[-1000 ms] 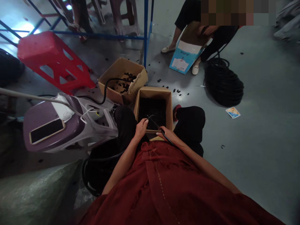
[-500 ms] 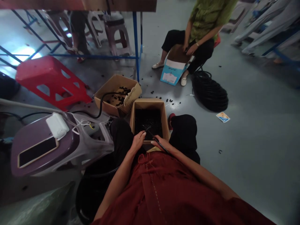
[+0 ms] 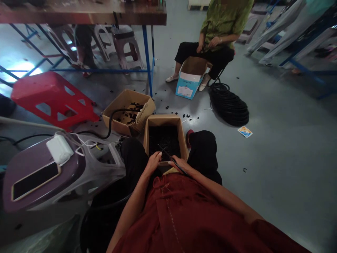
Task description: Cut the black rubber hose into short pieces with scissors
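My left hand (image 3: 154, 162) is closed in a pinch at the near left edge of an open cardboard box (image 3: 183, 142); what it pinches is too small to make out. Across from it, my right hand (image 3: 181, 165) is wrapped round a dark, thin tool (image 3: 181, 169), whose handle lies along the palm. The tool's far end points over the box, close to the left fingertips. Inside the box lies a mass of small black pieces (image 3: 164, 137). The box stands on the floor between my knees.
A second cardboard box (image 3: 118, 123) with black bits and a black hose is at the left, near a tipped red stool (image 3: 52, 98). A purple stool (image 3: 76, 165) holds a phone (image 3: 36, 181). Ahead, a seated person (image 3: 221, 38) works over a blue box (image 3: 186, 86) beside coiled black tubing (image 3: 230, 105).
The view has shifted slightly, so the floor objects appear lower and further left. Both my hands keep nearly the same pose. The seated person's hands have lifted off the blue box.
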{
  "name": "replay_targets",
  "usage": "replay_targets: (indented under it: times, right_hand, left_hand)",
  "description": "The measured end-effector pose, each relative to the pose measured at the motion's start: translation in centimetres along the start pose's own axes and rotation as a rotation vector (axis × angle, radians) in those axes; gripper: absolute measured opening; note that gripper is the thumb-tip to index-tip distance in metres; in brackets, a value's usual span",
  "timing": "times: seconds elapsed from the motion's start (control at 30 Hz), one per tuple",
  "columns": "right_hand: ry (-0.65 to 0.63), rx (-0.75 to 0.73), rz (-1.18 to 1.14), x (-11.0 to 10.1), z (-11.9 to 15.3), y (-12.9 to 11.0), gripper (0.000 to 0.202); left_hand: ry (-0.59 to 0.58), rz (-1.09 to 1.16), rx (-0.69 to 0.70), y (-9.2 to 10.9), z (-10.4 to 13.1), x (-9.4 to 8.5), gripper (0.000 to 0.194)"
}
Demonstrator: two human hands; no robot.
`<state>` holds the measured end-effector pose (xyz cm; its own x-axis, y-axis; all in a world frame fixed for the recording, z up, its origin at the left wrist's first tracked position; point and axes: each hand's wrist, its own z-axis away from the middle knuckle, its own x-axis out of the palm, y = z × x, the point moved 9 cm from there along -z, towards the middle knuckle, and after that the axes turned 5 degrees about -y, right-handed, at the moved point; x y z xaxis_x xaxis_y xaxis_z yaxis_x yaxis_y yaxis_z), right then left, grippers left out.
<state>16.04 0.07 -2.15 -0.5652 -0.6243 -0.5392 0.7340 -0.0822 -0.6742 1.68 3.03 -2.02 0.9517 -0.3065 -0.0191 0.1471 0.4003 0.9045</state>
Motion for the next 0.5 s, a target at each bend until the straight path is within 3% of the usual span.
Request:
replay_targets:
  times: [0.5]
  right_hand:
    - [0.018, 0.043, 0.035, -0.3, 0.2, 0.4, 0.028]
  left_hand:
    - [-0.189, 0.244, -0.118, -1.1, -0.3, 0.6, 0.050]
